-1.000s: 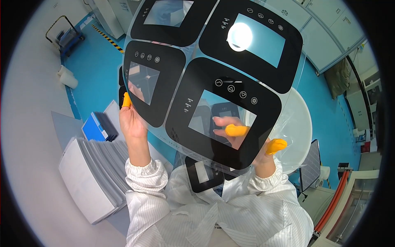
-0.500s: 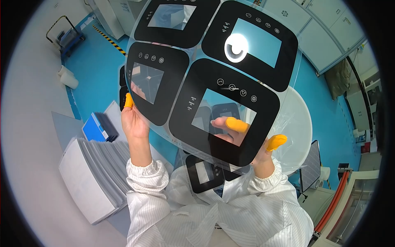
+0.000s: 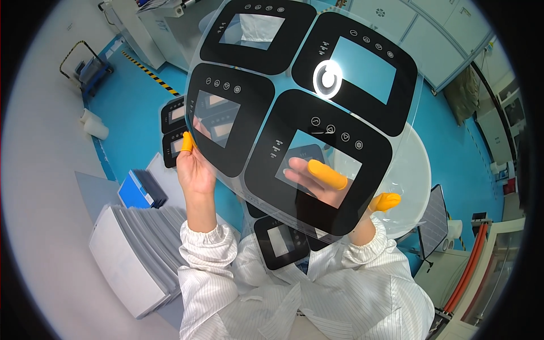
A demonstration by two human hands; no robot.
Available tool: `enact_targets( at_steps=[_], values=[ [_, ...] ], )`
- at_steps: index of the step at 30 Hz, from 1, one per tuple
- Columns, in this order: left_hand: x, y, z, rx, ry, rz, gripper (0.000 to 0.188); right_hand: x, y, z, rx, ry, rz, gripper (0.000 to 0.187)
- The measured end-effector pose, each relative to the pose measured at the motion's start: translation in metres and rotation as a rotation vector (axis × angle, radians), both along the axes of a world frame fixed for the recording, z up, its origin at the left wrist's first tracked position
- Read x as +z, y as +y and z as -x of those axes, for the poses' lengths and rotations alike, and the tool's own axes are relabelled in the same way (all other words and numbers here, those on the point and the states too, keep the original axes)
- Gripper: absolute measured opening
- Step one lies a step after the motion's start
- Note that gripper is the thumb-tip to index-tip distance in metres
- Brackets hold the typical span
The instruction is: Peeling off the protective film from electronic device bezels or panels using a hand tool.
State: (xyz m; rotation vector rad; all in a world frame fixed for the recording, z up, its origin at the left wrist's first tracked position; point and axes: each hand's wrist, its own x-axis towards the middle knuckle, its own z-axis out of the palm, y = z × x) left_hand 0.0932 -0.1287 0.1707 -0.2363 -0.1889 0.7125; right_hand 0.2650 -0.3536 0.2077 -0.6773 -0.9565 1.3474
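A clear sheet printed with several black, round-cornered panels (image 3: 323,215) is raised in front of me, tilted. Each panel has a clear window and a row of small symbols. My left hand (image 3: 197,173) grips its left edge, yellow finger cot against the rim, fingers partly behind. My right hand (image 3: 371,214) holds the lower right edge; a thumb in a yellow cot is on the near side, and other fingers show through the window behind. A bright ring-shaped reflection sits on the upper right panel. Similar black panels (image 3: 264,255) lie below, near my lap.
More black panels (image 3: 173,139) lie beyond my left hand. Left are a stack of white sheets (image 3: 122,263) and a blue box-like item (image 3: 136,190). A round white tub (image 3: 422,170) stands at right, a dark tablet-like screen (image 3: 432,221) beside it. A trolley (image 3: 90,71) stands far left.
The sheet and both hands have shifted slightly right and down in view, and the surroundings have shifted a little too. Behind the window, my right fingers look more stretched out. Both hands keep hold.
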Motion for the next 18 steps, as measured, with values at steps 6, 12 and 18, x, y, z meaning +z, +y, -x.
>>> enact_targets(
  at_steps=[6,12,18],
  values=[
    [0.0,-0.001,-0.001,-0.02,-0.026,0.023,0.034,-0.014,-0.002,-0.004,0.101,0.341,-0.284,0.092],
    [-0.003,0.012,0.017,0.087,-0.005,-0.013,0.031,-0.012,-0.02,-0.003,-0.055,0.731,0.022,0.064],
    [0.001,0.017,0.033,0.175,0.024,-0.087,0.029,-0.021,-0.026,-0.009,-0.373,0.801,0.283,0.033]
  ],
)
